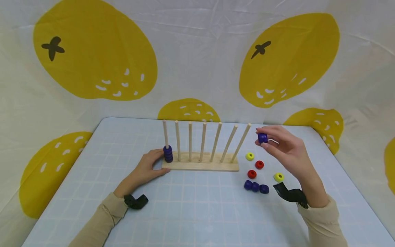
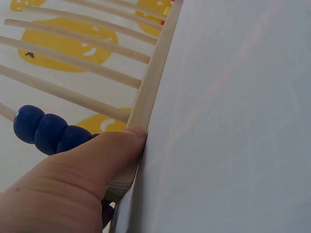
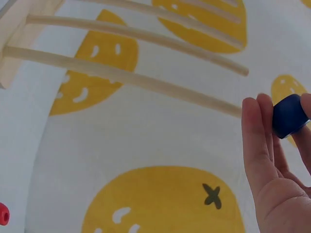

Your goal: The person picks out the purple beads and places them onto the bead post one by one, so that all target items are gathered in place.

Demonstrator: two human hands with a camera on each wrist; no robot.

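A wooden peg rack point(image 1: 203, 166) with a row of upright pegs stands on the table. At its left end my left hand point(image 1: 147, 166) grips the base, thumb along the front edge and fingers behind. Several dark blue beads point(image 1: 168, 154) are stacked on the leftmost peg, right beside those fingers; the left wrist view shows the stack point(image 2: 51, 130) too, its lower part hidden by the thumb. My right hand point(image 1: 288, 147) pinches one blue bead point(image 1: 262, 138) between thumb and fingers, raised just right of the rightmost peg's tip. In the right wrist view this bead point(image 3: 287, 116) sits at the fingertips.
Loose beads lie right of the rack: a yellow bead point(image 1: 250, 156), two red ones point(image 1: 259, 165), another yellow bead point(image 1: 278, 177) and three blue beads point(image 1: 255, 187) nearest the front. A white cloth point(image 1: 197, 51) with yellow fruit prints hangs behind the table.
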